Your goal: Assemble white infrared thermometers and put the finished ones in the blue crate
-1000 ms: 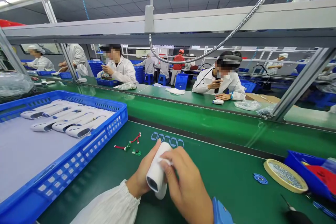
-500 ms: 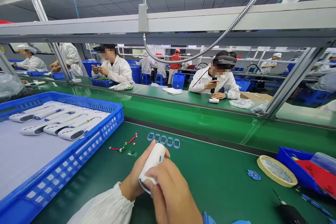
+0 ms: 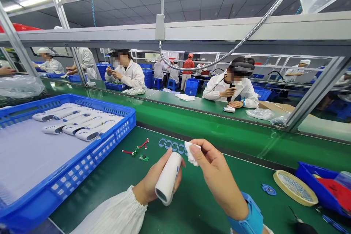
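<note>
My left hand (image 3: 152, 181) is closed around a white tubular plastic housing (image 3: 170, 173), tilted with its open end toward me and small blue buttons on its right side. Up and to the right of it, my right hand (image 3: 215, 164) pinches a crumpled white wipe (image 3: 192, 153), apart from the housing. A blue band circles the right wrist. Behind the hands lies a row of blue-grey ring-shaped pieces (image 3: 174, 147), partly covered by the wipe. A small green circuit board (image 3: 144, 158) and red wires with white connectors (image 3: 142, 144) lie to the left.
A blue crate (image 3: 95, 164) at left holds several similar white housings (image 3: 87, 134). On the right are a round dish of small parts (image 3: 296, 187), a blue piece (image 3: 268, 189), a blue bin (image 3: 307, 170) and a dark-handled tool (image 3: 300, 225). Co-workers sit beyond the green belt (image 3: 197, 120).
My right hand has lifted the wipe off the near end of the housing and moved it up and right. The left hand keeps its hold. The view has shifted slightly.
</note>
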